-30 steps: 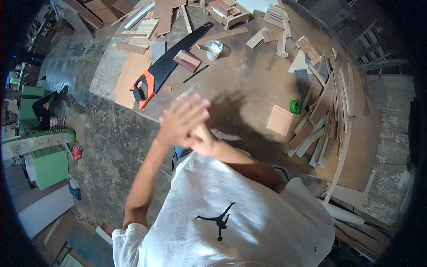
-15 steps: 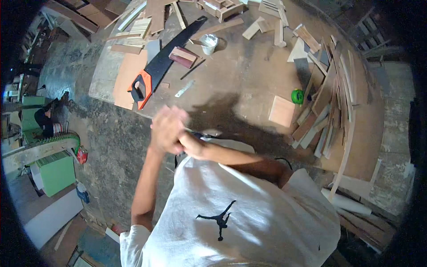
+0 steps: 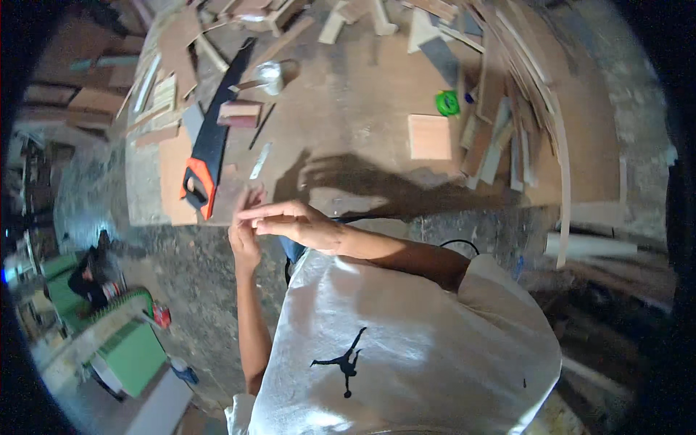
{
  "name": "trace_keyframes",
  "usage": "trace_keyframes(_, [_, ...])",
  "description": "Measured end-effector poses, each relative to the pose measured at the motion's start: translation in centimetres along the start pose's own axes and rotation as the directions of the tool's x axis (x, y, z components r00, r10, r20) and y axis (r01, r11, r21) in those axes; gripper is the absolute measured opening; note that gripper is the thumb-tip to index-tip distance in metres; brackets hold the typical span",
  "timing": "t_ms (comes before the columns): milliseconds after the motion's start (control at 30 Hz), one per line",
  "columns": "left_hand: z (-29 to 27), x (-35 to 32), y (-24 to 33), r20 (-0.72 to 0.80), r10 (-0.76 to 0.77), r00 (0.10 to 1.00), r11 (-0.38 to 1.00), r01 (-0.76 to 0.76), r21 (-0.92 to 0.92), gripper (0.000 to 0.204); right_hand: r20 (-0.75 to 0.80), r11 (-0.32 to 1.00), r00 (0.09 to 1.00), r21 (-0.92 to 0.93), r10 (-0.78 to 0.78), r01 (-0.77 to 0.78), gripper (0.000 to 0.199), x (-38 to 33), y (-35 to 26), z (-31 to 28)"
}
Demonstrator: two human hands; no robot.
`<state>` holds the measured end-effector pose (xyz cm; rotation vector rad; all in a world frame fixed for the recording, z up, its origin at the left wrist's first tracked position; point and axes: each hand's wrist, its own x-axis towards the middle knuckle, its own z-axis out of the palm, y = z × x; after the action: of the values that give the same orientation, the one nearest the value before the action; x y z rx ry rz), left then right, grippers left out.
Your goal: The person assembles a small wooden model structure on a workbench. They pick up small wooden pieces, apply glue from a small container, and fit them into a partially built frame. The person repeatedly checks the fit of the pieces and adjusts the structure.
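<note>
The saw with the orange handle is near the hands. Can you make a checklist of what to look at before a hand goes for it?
1. Saw lying flat on the bench: ok.
2. Orange handle points toward the person, with nothing on it: ok.
3. Left hand empty: cannot tell, the right hand lies across it.
4. Right hand empty: ok, fingers stretched out, nothing seen in them.
5. Path to the handle free: ok, only a thin strip lies beside it.
6. Blade free: not ok, a small wood block sits right against it.
</note>
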<state>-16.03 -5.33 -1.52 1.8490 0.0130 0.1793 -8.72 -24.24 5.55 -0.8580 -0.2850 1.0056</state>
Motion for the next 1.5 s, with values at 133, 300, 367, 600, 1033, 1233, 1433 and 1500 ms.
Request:
trace_keyframes(133, [2.9, -0.6, -1.3, -0.076, -0.2, 0.977, 0.936, 0.167, -0.311, 0.059, -0.167, 0.987, 0.973, 0.011, -0.157, 0.161, 0.041, -1.0, -0.6, -2.1])
trace_keyframes(300, [7.2, 3.1, 4.0, -0.168, -0.284, 0.944, 0.754, 0.112, -0.647, 0.055, -0.14, 0.789, 0.864, -0.498, -0.484, 0.361, 0.036, -1.1, -0.1, -4.3])
trace_keyframes(367, [7.9, 4.8, 5.2, -0.147, -0.311, 0.939, 0.745, 0.145, -0.651, 0.053, -0.133, 0.617, 0.799, -0.713, -0.586, 0.334, 0.037, -1.4, -0.4, -4.1])
trace_keyframes(600, [7.9, 6.4, 1.8, -0.012, -0.531, 0.848, 0.455, 0.273, -0.848, 0.037, 0.021, 0.224, 0.683, -0.937, -0.73, 0.268, 0.047, -0.6, 0.6, -6.6])
trace_keyframes(1033, [6.9, 5.9, 1.7, -0.372, -0.497, 0.784, 0.811, 0.267, -0.521, 0.023, 0.014, 0.26, 0.777, -0.939, -0.629, 0.227, 0.022, 1.7, -0.9, -6.2])
trace_keyframes(1233, [6.3, 6.6, 0.6, -0.233, -0.462, 0.856, 0.799, 0.288, -0.528, 0.022, -0.013, 0.373, 0.757, -0.875, -0.654, 0.307, 0.02, 1.5, -1.8, -6.6])
trace_keyframes(1433, [7.3, 8.2, 3.7, 0.1, -0.562, 0.821, 0.48, 0.422, -0.769, 0.03, -0.159, 0.371, 0.688, -0.913, -0.708, 0.171, 0.025, 0.7, -2.5, -7.5])
trace_keyframes(1500, [7.5, 8.6, 3.1, 0.126, -0.563, 0.817, 0.45, 0.431, -0.782, 0.034, -0.131, 0.318, 0.666, -0.933, -0.735, 0.168, 0.026, 0.4, -2.6, -7.6])
